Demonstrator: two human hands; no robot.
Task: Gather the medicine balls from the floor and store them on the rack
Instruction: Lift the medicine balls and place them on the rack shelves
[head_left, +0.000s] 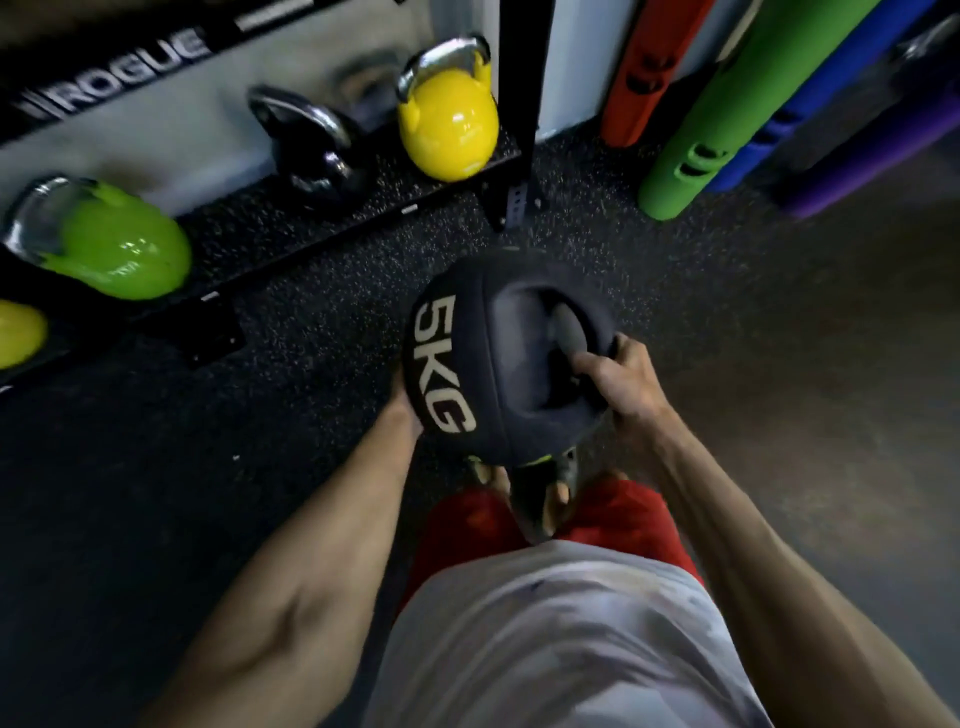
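Heavy 5KG medicine ball (467, 364), seemingly firm: right hand (618, 379) curls round recessed handle (569, 332); left hand (402, 400) braces its side, fingers hidden.

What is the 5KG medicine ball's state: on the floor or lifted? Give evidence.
Lifted. The right hand grips the medicine ball at its handle recess, the left hand is against its side; feet show beneath it.

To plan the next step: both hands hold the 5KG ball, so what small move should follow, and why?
Probably carry the 5KG ball forward and left toward the rack. The right hand grips its handle, the left hand supports its other side, so it is already off the floor; the rack stands close ahead.
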